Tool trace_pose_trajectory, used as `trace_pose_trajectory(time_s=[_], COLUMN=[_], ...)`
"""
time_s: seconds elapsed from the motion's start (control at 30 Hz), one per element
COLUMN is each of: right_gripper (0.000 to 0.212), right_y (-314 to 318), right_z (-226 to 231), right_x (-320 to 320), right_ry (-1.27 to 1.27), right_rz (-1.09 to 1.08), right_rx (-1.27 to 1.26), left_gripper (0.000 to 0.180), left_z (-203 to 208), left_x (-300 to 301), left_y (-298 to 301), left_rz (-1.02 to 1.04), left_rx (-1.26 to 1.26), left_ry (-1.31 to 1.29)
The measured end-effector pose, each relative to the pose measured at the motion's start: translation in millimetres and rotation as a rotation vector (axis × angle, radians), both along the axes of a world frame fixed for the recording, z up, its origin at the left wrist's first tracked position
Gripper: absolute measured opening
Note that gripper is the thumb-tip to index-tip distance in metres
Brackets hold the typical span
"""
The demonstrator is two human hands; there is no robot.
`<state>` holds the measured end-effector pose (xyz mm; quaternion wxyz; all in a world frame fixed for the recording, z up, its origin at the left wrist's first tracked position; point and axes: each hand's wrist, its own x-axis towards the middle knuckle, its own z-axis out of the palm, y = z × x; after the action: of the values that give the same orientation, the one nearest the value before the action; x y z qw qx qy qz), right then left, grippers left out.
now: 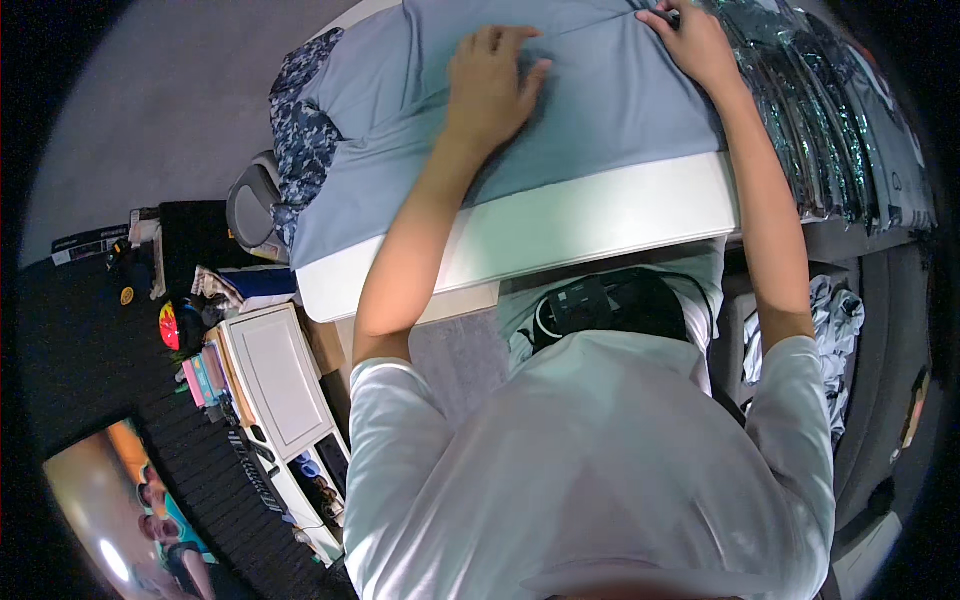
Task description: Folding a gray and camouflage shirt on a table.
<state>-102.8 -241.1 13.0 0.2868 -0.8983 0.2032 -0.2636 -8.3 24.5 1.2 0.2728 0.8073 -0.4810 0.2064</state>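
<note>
Floor [170, 110]: grey, upper left. Table [620, 200]: white, rounded near-left corner. Chair [240, 210]: grey, curved, beside the table's left end. Cabinet [285, 375]: white, panelled, open compartment, left of the table. Dark surface [185, 430]: ribbed, left; wall or floor unclear. Picture or screen [90, 490]: lower left, bright oval glare. Sofa-like seat [885, 320]: dark grey, right.

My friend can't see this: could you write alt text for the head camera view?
A person's bare left hand is open over smooth blue-grey cloth on a white table; the bare right hand touches the cloth. Navy camouflage-patterned fabric lies left, shiny plastic packages right.
</note>
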Motion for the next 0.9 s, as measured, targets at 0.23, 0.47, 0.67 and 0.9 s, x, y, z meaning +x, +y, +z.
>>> trace_pose_trajectory(time_s=[0.23,0.47,0.67,0.9], right_gripper=[0.032,0.047,0.035,0.031], right_y=[-28.5,-62.6,-81.5,-107.2], right_z=[-28.9,-44.3,-33.8,-31.9], right_x=[7.6,28.5,41.4,57.6], right_ry=[0.092,0.338,0.461,0.566], right_rz=[0.016,-0.063,-0.072,0.136], right_rx=[-0.197,-0.273,-0.417,-0.352], left_gripper=[0.04,0.026,0.018,0.017], left_z=[-5.0,-13.8,-25.5,-20.1], left_x=[-94.7,-121.2,-117.0,-122.8], left_y=[-34.7,-93.0,-97.0,-91.9], left_rz=[-0.485,-0.348,-0.435,-0.644], left_rx=[0.176,0.189,0.093,0.014], left_ry=[0.055,0.058,0.141,0.198])
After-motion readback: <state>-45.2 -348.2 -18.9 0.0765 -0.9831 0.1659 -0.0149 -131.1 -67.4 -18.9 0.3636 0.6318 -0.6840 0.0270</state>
